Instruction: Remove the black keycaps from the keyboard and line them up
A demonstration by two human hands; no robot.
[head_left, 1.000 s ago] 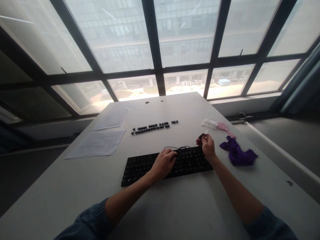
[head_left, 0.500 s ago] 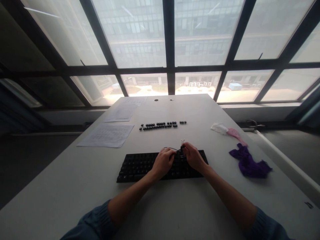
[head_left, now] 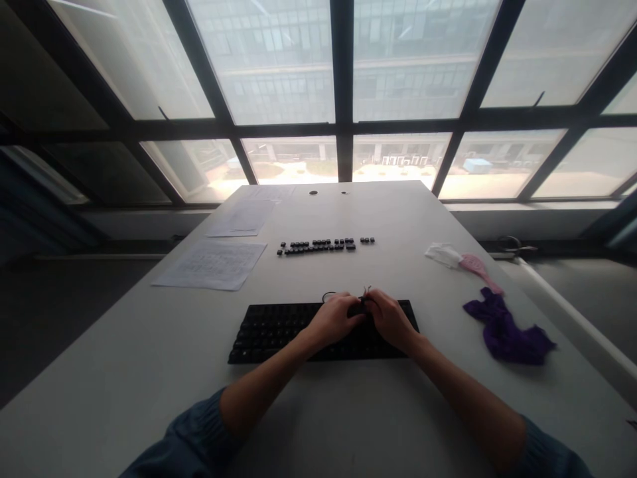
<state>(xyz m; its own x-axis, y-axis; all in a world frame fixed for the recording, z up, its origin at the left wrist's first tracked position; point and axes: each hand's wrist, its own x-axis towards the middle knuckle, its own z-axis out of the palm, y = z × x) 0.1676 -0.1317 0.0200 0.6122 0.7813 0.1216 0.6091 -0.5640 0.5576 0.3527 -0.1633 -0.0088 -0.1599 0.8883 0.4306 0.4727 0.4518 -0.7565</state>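
A black keyboard [head_left: 273, 332] lies in front of me, and both of my hands are over its right half. My right hand [head_left: 391, 318] is closed in a pinch on a small tool with thin metal wire prongs, which looks like a keycap puller [head_left: 367, 291]. The prongs point up and away from me. Against it, my left hand [head_left: 336, 320] has its fingers bent and pressed together. What those fingertips hold is hidden. A dark cable [head_left: 326, 296] loops out behind the keyboard beside my left hand.
Loose black keycaps [head_left: 318, 247] stand in rows beyond the keyboard. Printed sheets [head_left: 212, 265] lie on the left of the white table [head_left: 149, 372]. To the right are a pink brush [head_left: 475, 265], a whitish crumpled wrapper [head_left: 442, 255] and a purple cloth [head_left: 512, 335].
My left hand has moved right, closer to my right hand. The wire prongs have dropped lower and tilted. The view has shifted slightly.
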